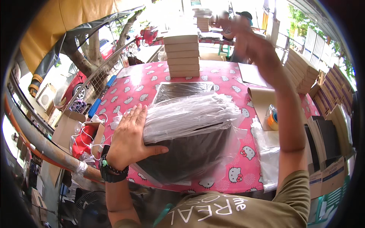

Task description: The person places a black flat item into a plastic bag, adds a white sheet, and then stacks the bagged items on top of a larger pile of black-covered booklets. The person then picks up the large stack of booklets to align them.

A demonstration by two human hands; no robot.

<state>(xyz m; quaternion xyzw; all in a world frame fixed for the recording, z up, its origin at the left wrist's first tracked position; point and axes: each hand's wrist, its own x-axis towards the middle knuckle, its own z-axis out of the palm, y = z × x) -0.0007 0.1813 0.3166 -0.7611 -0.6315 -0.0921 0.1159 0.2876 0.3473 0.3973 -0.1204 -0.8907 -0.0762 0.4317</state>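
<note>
My left hand (129, 138) lies flat against the left end of a bundle of clear crumpled plastic (190, 114), its fingers stretched up along the side and the thumb out over the front. Under and in front of this bundle is a dark flat sheet or board (186, 155) in clear plastic, blurred at its near edge. Another dark panel in clear wrap (184, 88) lies just behind. High at the right, my right hand (251, 40) is raised above the table, away from the bundle. Motion smears its fingers, and nothing can be made out in them.
A pink patterned tablecloth (125, 89) covers the table. Tan boxes (184, 57) are piled at the back. Tape rolls (272, 118) and plastic sheets (266, 152) lie right. An open carton (97, 131) holds something red on the left. A person in a cap (244, 17) is beyond.
</note>
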